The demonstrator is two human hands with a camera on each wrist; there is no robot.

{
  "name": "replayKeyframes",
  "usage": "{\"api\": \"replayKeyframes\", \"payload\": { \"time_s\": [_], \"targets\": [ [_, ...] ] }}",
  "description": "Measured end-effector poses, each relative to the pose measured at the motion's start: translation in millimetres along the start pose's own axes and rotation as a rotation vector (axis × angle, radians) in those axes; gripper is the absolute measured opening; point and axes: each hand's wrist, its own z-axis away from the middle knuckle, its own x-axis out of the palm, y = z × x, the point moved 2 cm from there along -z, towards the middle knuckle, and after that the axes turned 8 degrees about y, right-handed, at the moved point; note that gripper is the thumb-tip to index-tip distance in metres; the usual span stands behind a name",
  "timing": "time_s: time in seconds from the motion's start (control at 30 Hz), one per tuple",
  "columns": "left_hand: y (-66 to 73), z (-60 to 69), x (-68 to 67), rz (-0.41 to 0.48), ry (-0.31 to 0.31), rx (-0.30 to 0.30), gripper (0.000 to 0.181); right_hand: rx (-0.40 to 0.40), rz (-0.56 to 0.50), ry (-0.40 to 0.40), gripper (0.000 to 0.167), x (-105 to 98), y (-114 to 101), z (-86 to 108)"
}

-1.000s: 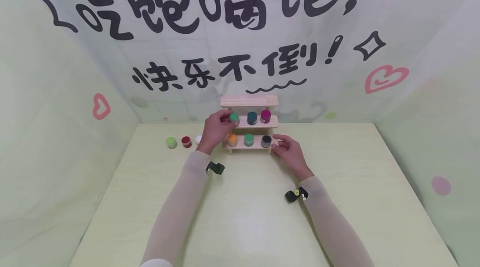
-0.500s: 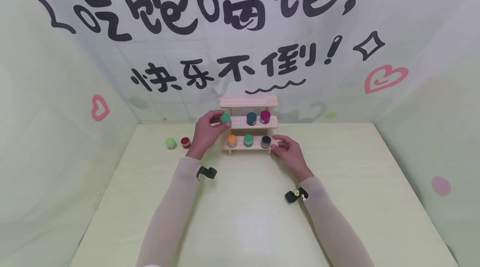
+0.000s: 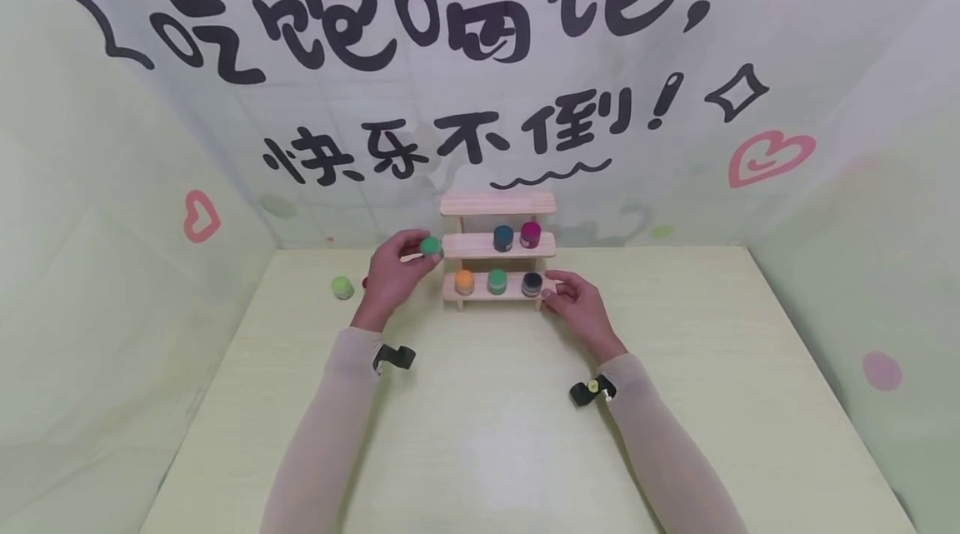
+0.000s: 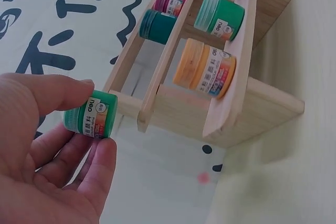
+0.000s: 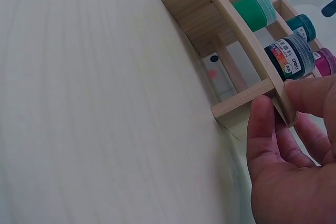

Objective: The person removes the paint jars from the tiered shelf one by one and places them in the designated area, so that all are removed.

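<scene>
A small green paint jar (image 4: pixel 97 114) is pinched between the thumb and fingers of my left hand (image 3: pixel 397 271), just left of the wooden tiered rack (image 3: pixel 498 246). With its thumb and fingers my right hand (image 3: pixel 581 309) grips the right end of the rack's lowest shelf, seen close in the right wrist view. That shelf bears an orange jar (image 4: pixel 205 69), another green jar (image 3: pixel 497 281) and a black jar (image 5: pixel 290 56). On the middle shelf stand a teal jar (image 3: pixel 503 238) and a magenta jar (image 3: pixel 530 235); the top shelf holds nothing.
On the table (image 3: pixel 480 434) left of the rack stands a light green jar (image 3: pixel 342 287). Beside it, a dark red jar (image 3: pixel 365 282) is mostly hidden behind my left hand. A printed cloth backdrop (image 3: pixel 360 209) rises directly behind the rack.
My left hand has moved left and slightly down with the green jar, from the middle shelf's left end to beside the rack. My right hand has stayed on the rack.
</scene>
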Motion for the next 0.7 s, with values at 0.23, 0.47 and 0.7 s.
{"api": "replayKeyframes", "payload": {
  "time_s": [0.23, 0.47, 0.7],
  "targets": [
    [-9.9, 7.8, -14.0, -0.043, 0.007, -0.005, 0.048, -0.013, -0.007, 0.003, 0.044, -0.2, 1.3, -1.8],
    [-24.4, 15.8, -28.7, -0.042, 0.013, -0.044, 0.048, -0.016, -0.013, -0.009, 0.046, 0.6, 0.8, -1.8],
    [-33.4, 23.1, -36.7, -0.061, -0.007, -0.084, 0.049, -0.018, -0.013, -0.004, 0.045, 1.3, 0.3, 0.5]
  ]
}}
